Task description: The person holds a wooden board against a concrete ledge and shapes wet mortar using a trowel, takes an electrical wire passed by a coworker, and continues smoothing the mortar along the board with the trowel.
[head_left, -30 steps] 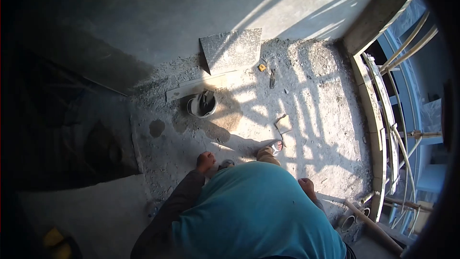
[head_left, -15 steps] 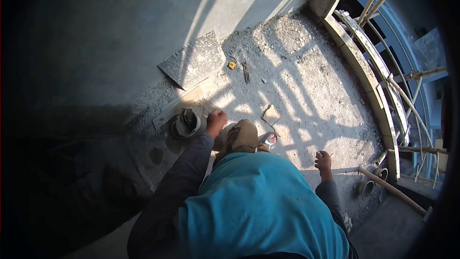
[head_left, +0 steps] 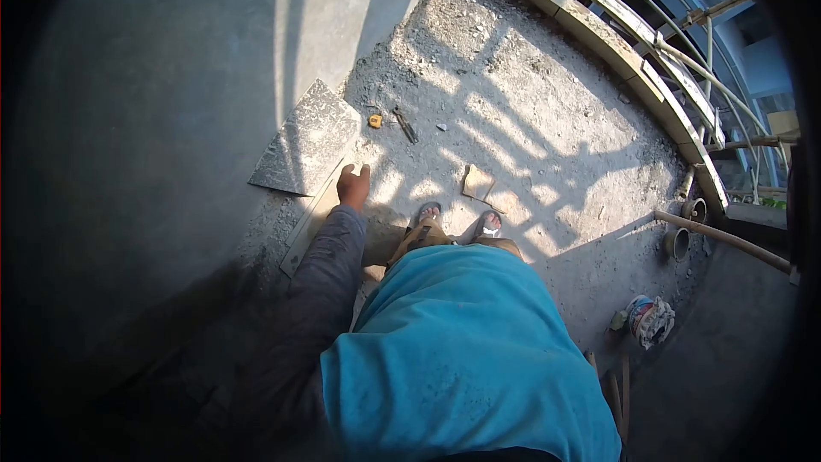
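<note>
My left hand [head_left: 353, 187] reaches forward over the floor, with its thumb and fingers apart and nothing seen in them. It is nearest to a long pale strip [head_left: 301, 239] lying along the wall and to a grey, white-speckled slab [head_left: 312, 139] leaning there. Beyond the hand lie a yellow tape measure [head_left: 375, 121] and a dark, plier-like tool [head_left: 406, 126]. A broken pale tile piece [head_left: 478, 181] lies ahead of my feet. My right hand is out of view.
A plastered wall [head_left: 171, 103] rises on the left. Rubble [head_left: 479, 26] covers the far floor. A low curved ledge [head_left: 599, 26] with poles beyond borders the right, near a wooden handle [head_left: 727, 239], round pipe-like rings [head_left: 676, 245] and a stuffed bucket [head_left: 646, 319].
My left hand has moved forward toward the slab and its fingers have spread. My right hand has left the view. The grey container beside my left hand no longer shows. The view has shifted.
</note>
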Motion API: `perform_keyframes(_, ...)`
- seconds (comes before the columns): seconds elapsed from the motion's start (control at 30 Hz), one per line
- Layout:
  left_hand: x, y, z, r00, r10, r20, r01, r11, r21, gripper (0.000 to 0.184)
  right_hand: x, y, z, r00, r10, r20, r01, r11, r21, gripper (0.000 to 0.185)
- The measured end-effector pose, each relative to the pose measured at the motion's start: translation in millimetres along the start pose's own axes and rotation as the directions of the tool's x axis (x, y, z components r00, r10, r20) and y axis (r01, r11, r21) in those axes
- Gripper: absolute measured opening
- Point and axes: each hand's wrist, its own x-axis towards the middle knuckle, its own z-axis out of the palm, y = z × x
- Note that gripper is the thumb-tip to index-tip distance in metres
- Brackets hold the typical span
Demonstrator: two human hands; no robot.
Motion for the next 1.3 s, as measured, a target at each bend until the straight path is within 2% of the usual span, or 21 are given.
perform_keyframes(0.07,-26,-32,8,0.977,0.019,0.212,-0.055,0.985,0.165,0.056,1,4,18,0.994,-0.095,0.061,0.1,0.99,-0.096,0.032)
perform_keyframes(0.1,-43,-55,17,0.963,0.032,0.266,-0.084,0.979,0.187,0.056,-6,-7,24,0.985,-0.142,0.094,0.154,0.978,-0.139,0.033)
perform_keyframes(0.13,-58,-78,22,0.918,0.044,0.394,-0.14,0.965,0.22,0.053,-5,-19,23,0.99,-0.117,0.081,0.126,0.986,-0.112,0.033)
perform_keyframes(0.17,-73,-93,21,0.854,0.049,0.518,-0.201,0.95,0.241,0.051,-15,-62,11,0.995,-0.068,0.066,0.072,0.996,-0.057,0.034)
perform_keyframes(0.2,-82,-114,24,0.848,0.04,0.529,-0.197,0.949,0.244,0.051,-42,-142,-8,0.999,0.043,0.031,-0.045,0.996,0.078,0.035)
perform_keyframes(0.27,-94,-150,31,0.655,0.084,0.751,-0.326,0.928,0.181,0.047,-70,-239,-32,0.987,0.16,-0.014,-0.152,0.956,0.252,0.037)
perform_keyframes(0.33,-99,-167,28,0.626,0.037,0.779,-0.216,0.968,0.127,0.045,-62,-248,-39,0.988,0.133,-0.081,-0.103,0.949,0.299,0.037)
perform_keyframes(0.37,-104,-159,18,0.679,0.083,0.729,-0.236,0.966,0.11,0.045,-65,-257,-45,0.987,0.126,-0.104,-0.089,0.95,0.301,0.034)
perform_keyframes(0.4,-96,-159,13,0.664,0.078,0.743,-0.258,0.957,0.131,0.045,-68,-266,-48,0.986,0.112,-0.127,-0.069,0.951,0.302,0.032)
perform_keyframes(0.43,-94,-153,5,0.747,0.071,0.661,-0.216,0.966,0.14,0.047,-70,-267,-47,0.981,0.142,-0.131,-0.097,0.949,0.299,0.032)
perform_keyframes(0.53,-62,-148,-11,0.821,0.064,0.567,-0.17,0.976,0.137,0.046,-79,-263,-37,0.981,0.11,-0.157,-0.056,0.948,0.313,0.032)
perform_keyframes(0.6,-38,-149,-16,0.839,0.074,0.539,-0.18,0.973,0.146,0.047,-84,-251,-23,0.985,0.153,-0.081,-0.119,0.938,0.324,0.032)
perform_keyframes(0.67,-17,-148,-21,0.882,0.015,0.47,-0.123,0.972,0.199,0.045,-92,-230,-9,0.986,0.154,-0.071,-0.124,0.94,0.319,0.031)
perform_keyframes(0.73,-24,-110,-30,0.895,0.035,0.445,-0.139,0.969,0.203,0.045,-96,-207,3,0.978,0.207,0.024,-0.206,0.941,0.267,0.03)
perform_keyframes(0.8,-26,-93,-36,0.905,0.062,0.42,-0.16,0.966,0.202,0.044,-106,-189,13,0.988,0.155,-0.016,-0.146,0.96,0.24,0.029)
perform_keyframes(0.87,-27,-86,-14,0.875,0.116,0.47,-0.207,0.967,0.146,0.044,-112,-180,5,0.972,0.234,-0.011,-0.224,0.942,0.251,0.029)
perform_keyframes(1.0,-48,-45,32,0.831,0.085,0.55,-0.256,0.936,0.242,0.044,-104,-146,-14,0.96,0.272,-0.064,-0.241,0.921,0.305,0.035)
perform_keyframes(1.07,-66,-18,62,0.778,0.136,0.613,-0.396,0.864,0.31,0.045,-87,-117,-22,0.95,0.292,-0.108,-0.221,0.877,0.427,0.037)
perform_keyframes(1.17,-98,38,114,0.712,0.214,0.669,-0.494,0.829,0.261,0.046,-55,-94,-51,0.923,0.364,-0.123,-0.219,0.763,0.608,0.036)
perform_keyframes(1.23,-138,104,132,0.498,0.153,0.854,-0.56,0.808,0.181,0.044,-35,-80,-72,0.917,0.367,-0.158,-0.165,0.707,0.688,0.032)
perform_keyframes(1.3,-163,147,165,0.474,0.254,0.843,-0.656,0.741,0.145,0.043,-23,-65,-91,0.904,0.384,-0.19,-0.114,0.644,0.757,0.027)
